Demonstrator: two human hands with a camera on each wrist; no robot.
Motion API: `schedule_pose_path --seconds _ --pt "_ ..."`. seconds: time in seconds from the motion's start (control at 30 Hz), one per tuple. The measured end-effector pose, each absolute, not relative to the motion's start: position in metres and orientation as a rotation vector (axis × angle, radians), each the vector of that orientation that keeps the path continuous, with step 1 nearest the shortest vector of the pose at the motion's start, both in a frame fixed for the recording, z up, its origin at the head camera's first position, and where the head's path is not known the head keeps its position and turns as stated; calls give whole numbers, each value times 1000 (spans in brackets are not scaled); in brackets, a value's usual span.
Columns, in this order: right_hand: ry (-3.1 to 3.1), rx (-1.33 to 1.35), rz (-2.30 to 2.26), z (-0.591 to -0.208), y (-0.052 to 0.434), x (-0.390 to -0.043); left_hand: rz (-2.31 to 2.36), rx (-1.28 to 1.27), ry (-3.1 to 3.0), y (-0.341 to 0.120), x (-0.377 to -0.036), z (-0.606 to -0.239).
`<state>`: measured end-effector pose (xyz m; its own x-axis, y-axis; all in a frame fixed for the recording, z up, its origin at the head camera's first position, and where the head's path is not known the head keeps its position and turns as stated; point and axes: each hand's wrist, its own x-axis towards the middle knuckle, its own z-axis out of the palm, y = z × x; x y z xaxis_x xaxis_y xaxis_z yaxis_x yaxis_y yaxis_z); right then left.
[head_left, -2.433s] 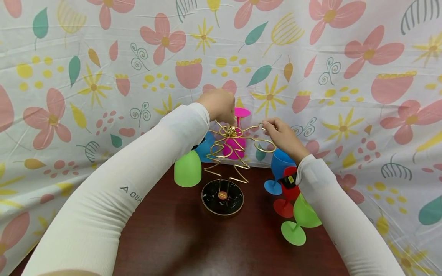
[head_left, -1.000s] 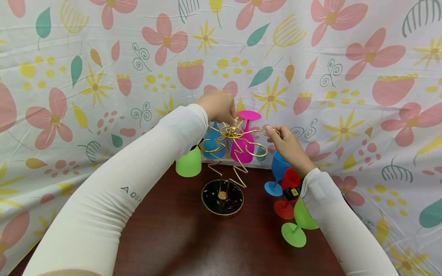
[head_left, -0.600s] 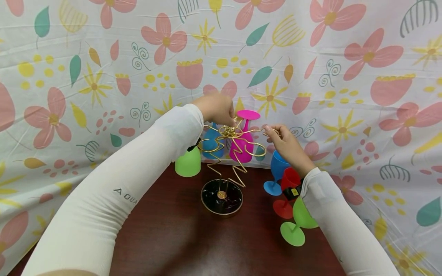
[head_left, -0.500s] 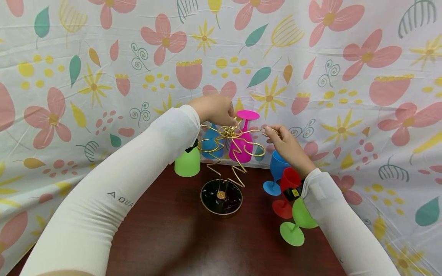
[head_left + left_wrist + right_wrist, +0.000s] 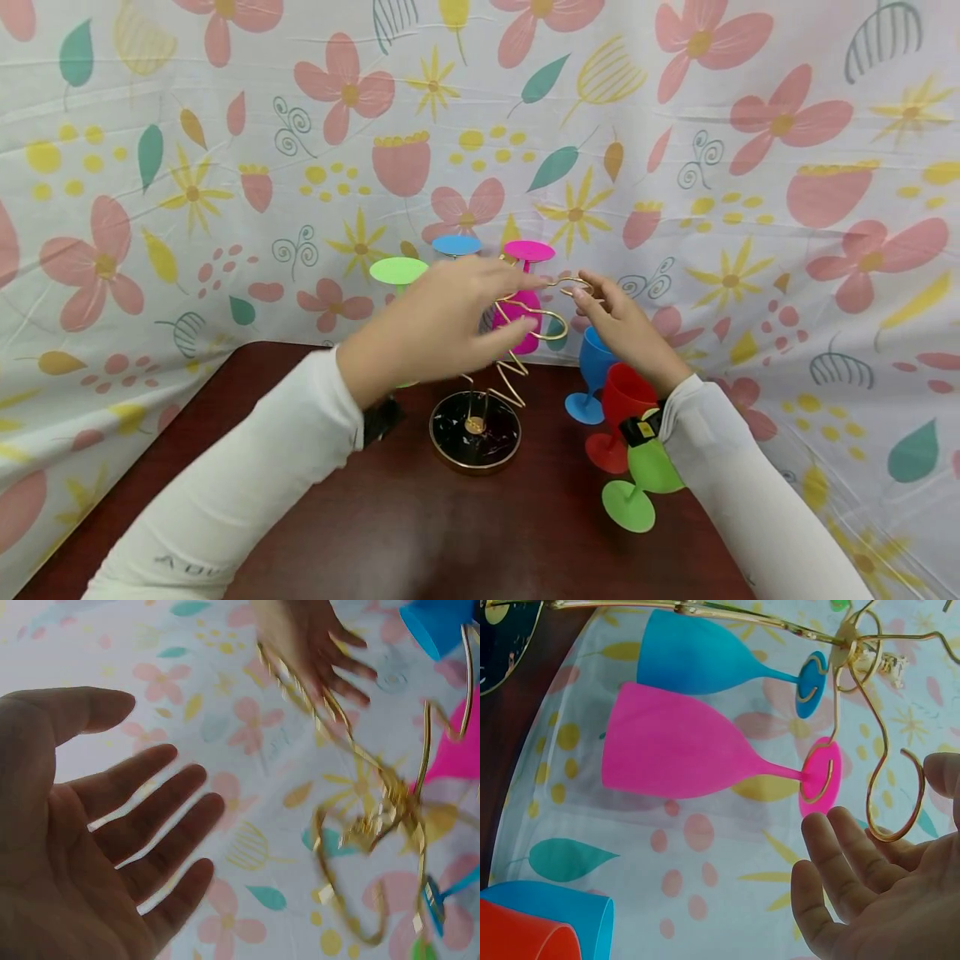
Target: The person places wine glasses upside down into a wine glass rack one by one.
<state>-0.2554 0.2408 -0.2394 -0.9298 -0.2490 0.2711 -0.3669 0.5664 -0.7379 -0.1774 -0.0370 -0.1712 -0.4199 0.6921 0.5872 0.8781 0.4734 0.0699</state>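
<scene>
A gold wire goblet rack stands on a round black base. A pink goblet and a blue goblet hang upside down by their feet from its hooks. A green goblet foot shows at the left, its bowl mostly hidden. My left hand, blurred, is in front of the rack with fingers extended. It holds nothing in the left wrist view. My right hand is at a bare hook, thumb tip close beside the curl, fingers loosely extended.
On the table's right side stand a blue goblet, a red goblet and a green goblet, upright and close together under my right forearm. A floral curtain hangs behind the dark wooden table.
Earlier the rack's top turned, and the hanging goblets shifted with it. Since then my left hand has left the rack's top and come down toward me, opening. My right fingers have loosened from the hook.
</scene>
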Motion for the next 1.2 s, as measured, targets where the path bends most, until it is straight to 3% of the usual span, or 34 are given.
schedule_pose_path --seconds 0.2,0.4,0.6,0.93,1.2 --pt "-2661 504 1317 -239 242 -253 -762 -1394 -2133 -38 -155 -240" --pt "-2671 498 1351 -240 240 -254 -961 -1168 -2445 -49 -156 -316" --pt "-2681 503 1386 -245 240 -252 -1092 -992 -2399 -62 -157 -369" --pt "-2712 511 1353 -244 245 -245 -1137 -966 -2333 -66 -158 -390" --pt "-2874 528 813 -237 274 -197 -1113 -979 -2358 -67 -162 -395"
